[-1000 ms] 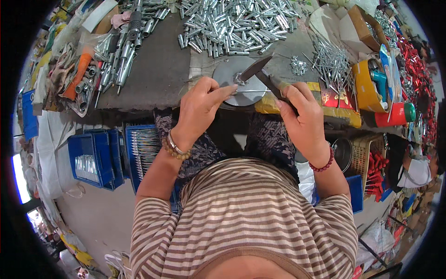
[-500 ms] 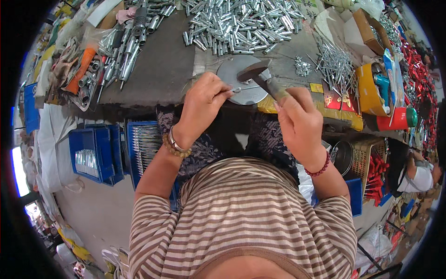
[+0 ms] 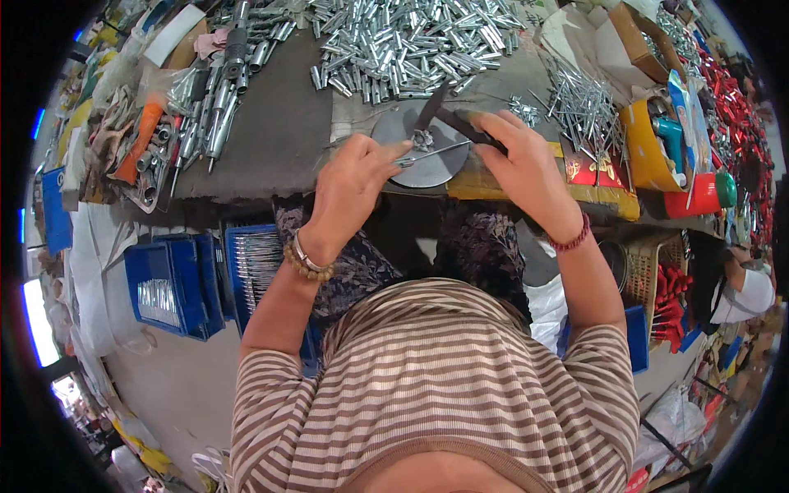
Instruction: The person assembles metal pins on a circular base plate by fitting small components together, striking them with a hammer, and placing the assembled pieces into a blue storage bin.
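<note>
My left hand (image 3: 349,189) pinches a thin metal rod (image 3: 436,152) and holds it flat across a round grey metal disc (image 3: 419,148) at the front edge of the bench. A small silver piece (image 3: 424,138) sits at the rod's far end on the disc. My right hand (image 3: 526,168) grips the dark handle of a hammer (image 3: 448,115), whose head hangs just above the disc and the rod. A beaded bracelet circles my left wrist, a red one my right.
A big heap of silver tubes (image 3: 411,37) lies behind the disc. Loose metal pins (image 3: 579,103) lie to the right beside a yellow box (image 3: 645,148) and a red can (image 3: 699,193). Blue crates (image 3: 177,283) stand below the bench at left.
The hammer head has risen and swung back from the disc. My left hand still holds the rod in place, shifted slightly.
</note>
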`<state>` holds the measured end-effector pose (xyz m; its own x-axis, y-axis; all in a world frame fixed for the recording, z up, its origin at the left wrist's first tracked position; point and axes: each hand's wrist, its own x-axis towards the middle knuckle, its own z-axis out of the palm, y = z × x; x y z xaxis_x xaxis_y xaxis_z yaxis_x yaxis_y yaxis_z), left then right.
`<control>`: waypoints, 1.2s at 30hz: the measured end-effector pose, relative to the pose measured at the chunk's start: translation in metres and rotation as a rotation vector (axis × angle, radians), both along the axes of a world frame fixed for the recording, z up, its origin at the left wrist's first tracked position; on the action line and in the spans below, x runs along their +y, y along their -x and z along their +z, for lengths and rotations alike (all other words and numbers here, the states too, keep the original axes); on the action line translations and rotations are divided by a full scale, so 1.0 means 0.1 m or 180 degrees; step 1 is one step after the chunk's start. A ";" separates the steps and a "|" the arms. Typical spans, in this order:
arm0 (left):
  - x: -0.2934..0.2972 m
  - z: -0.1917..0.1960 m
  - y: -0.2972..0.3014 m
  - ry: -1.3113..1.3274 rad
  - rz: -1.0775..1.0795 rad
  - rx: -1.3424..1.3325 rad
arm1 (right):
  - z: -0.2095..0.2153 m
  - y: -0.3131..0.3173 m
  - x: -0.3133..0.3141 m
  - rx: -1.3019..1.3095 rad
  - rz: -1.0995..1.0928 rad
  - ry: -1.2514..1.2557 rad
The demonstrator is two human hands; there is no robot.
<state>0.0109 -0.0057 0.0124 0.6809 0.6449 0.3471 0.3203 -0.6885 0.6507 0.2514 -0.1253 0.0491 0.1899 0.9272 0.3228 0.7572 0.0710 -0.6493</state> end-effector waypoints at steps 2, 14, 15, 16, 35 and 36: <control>0.02 -0.02 0.03 -0.0289 -0.0168 0.0140 | -0.06 -0.08 0.08 -0.0267 0.0002 0.0046; 0.03 -0.04 0.03 -0.0379 -0.0184 0.0076 | -0.19 0.24 0.02 -0.1090 0.0124 0.0010; 0.03 -0.03 0.03 -0.0381 -0.0181 0.0079 | -0.20 0.23 0.02 -0.1020 0.0141 -0.0012; 0.02 -0.02 0.03 -0.0381 -0.0182 0.0082 | -0.20 0.22 0.01 -0.0951 0.0158 -0.0034; 0.01 -0.06 0.03 -0.0323 -0.0138 -0.0015 | -0.27 -0.03 0.03 -0.1650 -0.0427 -0.0035; 0.02 -0.07 0.04 -0.0323 -0.0125 -0.0023 | -0.28 -0.05 0.03 -0.1498 -0.0413 -0.0213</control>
<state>0.0073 -0.0035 0.0055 0.7022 0.5791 0.4143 0.2873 -0.7628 0.5793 0.2560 -0.1227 0.0209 0.1218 0.8799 0.4593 0.9726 -0.0136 -0.2319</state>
